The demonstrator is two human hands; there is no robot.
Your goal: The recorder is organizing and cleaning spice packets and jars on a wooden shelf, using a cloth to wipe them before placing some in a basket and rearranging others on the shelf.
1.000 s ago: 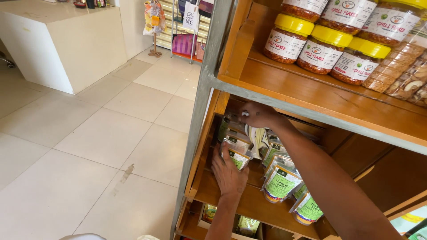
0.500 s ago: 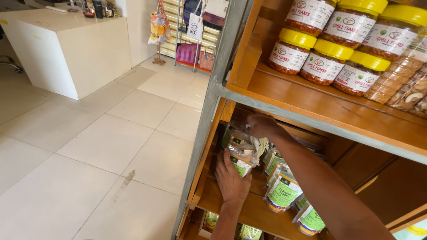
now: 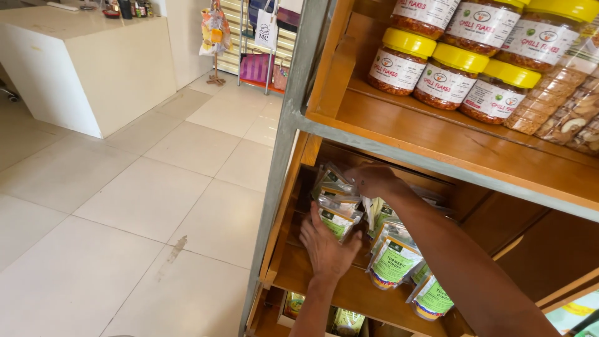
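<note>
Our left hand lies flat against the front pouches; our right hand curls its grip over the back ones on the shelf.

wooden shelf holds green-label pouches, upper shelf has yellow-lid jars lined up

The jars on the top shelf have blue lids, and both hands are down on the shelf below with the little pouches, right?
Not quite. The jars have yellow lids, not blue, as the head view shows. The rest holds: the left hand and right hand are both on the shelf below, among the little pouches.
</note>
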